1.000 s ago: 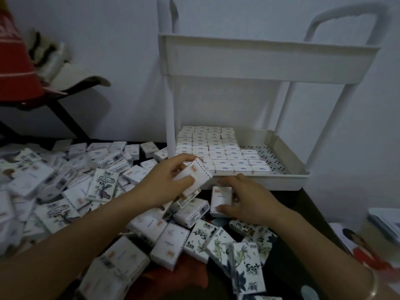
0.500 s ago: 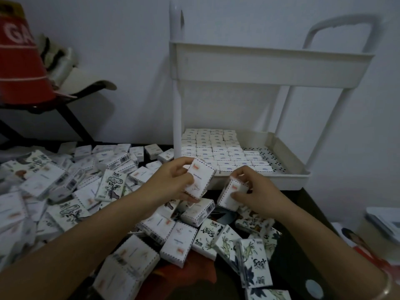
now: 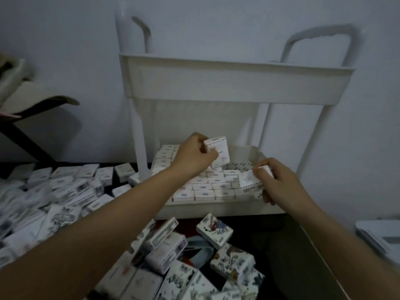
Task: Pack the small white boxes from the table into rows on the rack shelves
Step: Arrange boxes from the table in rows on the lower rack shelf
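The left hand (image 3: 193, 158) has its fingers curled round one small white box (image 3: 219, 151), held upright above the lower shelf (image 3: 216, 207) of the white rack (image 3: 238, 83). To its right and a little lower, the right hand (image 3: 280, 184) pinches a second box (image 3: 249, 180) between thumb and fingertips, tilted, just over the packed rows (image 3: 203, 188) lying beneath both hands. Loose boxes (image 3: 65, 191) are heaped on the dark table (image 3: 259, 226), left of and below the forearms.
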Available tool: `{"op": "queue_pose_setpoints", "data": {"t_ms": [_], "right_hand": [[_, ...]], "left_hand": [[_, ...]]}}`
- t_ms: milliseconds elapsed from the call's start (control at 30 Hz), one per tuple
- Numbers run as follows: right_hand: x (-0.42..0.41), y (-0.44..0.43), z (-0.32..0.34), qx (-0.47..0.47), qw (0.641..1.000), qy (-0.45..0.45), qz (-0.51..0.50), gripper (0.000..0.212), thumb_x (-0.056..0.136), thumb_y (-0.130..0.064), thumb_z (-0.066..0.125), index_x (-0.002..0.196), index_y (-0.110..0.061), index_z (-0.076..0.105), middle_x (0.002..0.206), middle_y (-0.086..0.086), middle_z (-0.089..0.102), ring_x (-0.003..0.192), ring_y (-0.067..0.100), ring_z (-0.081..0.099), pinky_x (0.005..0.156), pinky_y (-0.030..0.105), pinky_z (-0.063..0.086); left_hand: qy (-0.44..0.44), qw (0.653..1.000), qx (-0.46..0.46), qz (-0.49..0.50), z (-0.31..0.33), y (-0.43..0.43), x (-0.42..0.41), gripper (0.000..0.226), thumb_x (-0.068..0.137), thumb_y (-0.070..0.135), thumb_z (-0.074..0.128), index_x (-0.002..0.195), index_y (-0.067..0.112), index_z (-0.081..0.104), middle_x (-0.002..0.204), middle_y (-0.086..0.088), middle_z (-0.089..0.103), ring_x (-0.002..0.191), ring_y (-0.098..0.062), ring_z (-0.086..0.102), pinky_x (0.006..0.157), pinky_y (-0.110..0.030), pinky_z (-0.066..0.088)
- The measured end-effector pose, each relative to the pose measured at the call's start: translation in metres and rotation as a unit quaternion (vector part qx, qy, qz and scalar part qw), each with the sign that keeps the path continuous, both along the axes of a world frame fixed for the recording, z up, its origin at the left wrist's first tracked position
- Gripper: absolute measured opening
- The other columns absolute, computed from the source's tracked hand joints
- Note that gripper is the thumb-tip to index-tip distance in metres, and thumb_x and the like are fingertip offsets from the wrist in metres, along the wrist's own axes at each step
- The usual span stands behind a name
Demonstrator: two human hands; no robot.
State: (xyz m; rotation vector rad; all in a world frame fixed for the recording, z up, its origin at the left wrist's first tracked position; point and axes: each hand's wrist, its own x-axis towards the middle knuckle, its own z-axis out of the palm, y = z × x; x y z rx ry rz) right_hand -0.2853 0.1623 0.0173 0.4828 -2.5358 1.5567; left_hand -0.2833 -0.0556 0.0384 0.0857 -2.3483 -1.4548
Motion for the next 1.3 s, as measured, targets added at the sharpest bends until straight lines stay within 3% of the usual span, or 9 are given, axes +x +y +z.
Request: {"op": "queue_pose_setpoints", "data": {"t_ms": [233,400,500,600,700,867,1000,1133,1300], "right_hand": [[-0.034,0.004,-0.011,-0.038,0.998,-0.029,-0.05,0.031,0.094,-0.024,0.058,0.12,-0.036,0.048,0.094,-0.006,0.063,0.051,0.02,0.068,0.044,0.026,0.05],[-0.049,0.003,-0.014,-0.024,0.995,0.034,-0.094,0.009,0.091,-0.029,0.06,0.089,-0.038,0.058,0.078,0.001,0.067,0.043,0.014,0.064,0.039,0.028,0.051],[-0.061,0.001,-0.013,-0.056,0.992,0.051,-0.105,0.01,0.087,-0.04,0.066,0.082,-0.035,0.059,0.074,0.001,0.068,0.047,0.014,0.066,0.052,0.038,0.058],[-0.077,-0.004,-0.012,-0.096,0.994,-0.017,-0.057,0.025,0.081,-0.028,0.075,0.1,-0.03,0.06,0.095,0.002,0.065,0.067,0.019,0.073,0.07,0.045,0.061],[-0.097,-0.011,-0.009,-0.106,0.99,-0.084,-0.032,0.038,0.081,-0.01,0.074,0.112,-0.018,0.054,0.116,0.007,0.057,0.082,0.023,0.072,0.072,0.034,0.061],[-0.125,-0.027,-0.006,0.15,0.985,0.046,-0.072,0.036,0.085,-0.057,0.061,0.102,-0.026,0.059,0.094,0.0,0.07,0.078,0.017,0.07,0.075,0.032,0.054],[-0.146,-0.048,-0.005,0.331,0.943,0.007,-0.029,0.049,0.085,-0.07,0.048,0.107,-0.028,0.062,0.094,0.0,0.071,0.088,0.019,0.067,0.072,0.027,0.045],[-0.151,-0.061,-0.006,0.29,0.945,-0.141,0.049,0.056,0.086,-0.066,0.049,0.116,-0.021,0.062,0.078,0.004,0.067,0.065,0.018,0.069,0.06,0.03,0.06],[-0.144,-0.068,-0.013,0.347,0.923,-0.157,0.056,0.065,0.098,-0.06,0.021,0.143,-0.018,0.044,0.112,0.008,0.058,0.07,0.019,0.065,0.048,0.025,0.055]], "left_hand": [[-0.026,0.983,-0.176,-0.052,-0.013,0.023,-0.076,0.028,0.084,0.026,0.067,0.102,0.025,0.047,0.104,0.003,0.062,0.093,-0.015,0.061,0.08,-0.033,0.055],[-0.046,0.956,-0.275,-0.092,-0.036,0.025,-0.093,0.031,0.082,0.031,0.065,0.108,0.028,0.048,0.086,0.014,0.059,0.079,-0.008,0.058,0.066,-0.026,0.048],[-0.034,0.933,-0.337,-0.118,-0.048,0.017,-0.093,0.032,0.079,0.035,0.062,0.11,0.03,0.052,0.078,0.014,0.059,0.074,-0.006,0.055,0.058,-0.02,0.038],[-0.018,0.927,-0.351,-0.132,-0.054,0.009,-0.092,0.03,0.081,0.039,0.059,0.11,0.033,0.058,0.078,0.013,0.061,0.076,-0.008,0.058,0.067,-0.021,0.041],[0.011,0.915,-0.38,-0.136,-0.06,0.006,-0.091,0.032,0.089,0.044,0.056,0.117,0.03,0.06,0.093,0.003,0.063,0.094,-0.015,0.051,0.082,-0.026,0.033],[0.072,0.906,-0.399,-0.123,-0.059,0.008,-0.085,0.026,0.087,0.037,0.058,0.109,0.03,0.072,0.099,0.004,0.064,0.104,-0.017,0.045,0.083,-0.025,0.024],[0.08,0.891,-0.429,-0.125,-0.05,0.008,-0.075,0.029,0.086,0.026,0.055,0.106,0.03,0.075,0.089,0.001,0.066,0.094,-0.02,0.048,0.088,-0.029,0.032],[0.085,0.919,-0.369,-0.112,-0.045,0.002,-0.058,0.032,0.083,0.015,0.054,0.11,0.025,0.069,0.098,0.004,0.07,0.094,-0.017,0.055,0.089,-0.03,0.04],[0.09,0.944,-0.302,-0.097,-0.044,-0.011,-0.029,0.026,0.085,0.01,0.053,0.098,0.026,0.068,0.1,0.006,0.066,0.098,-0.012,0.053,0.087,-0.034,0.045]]}}
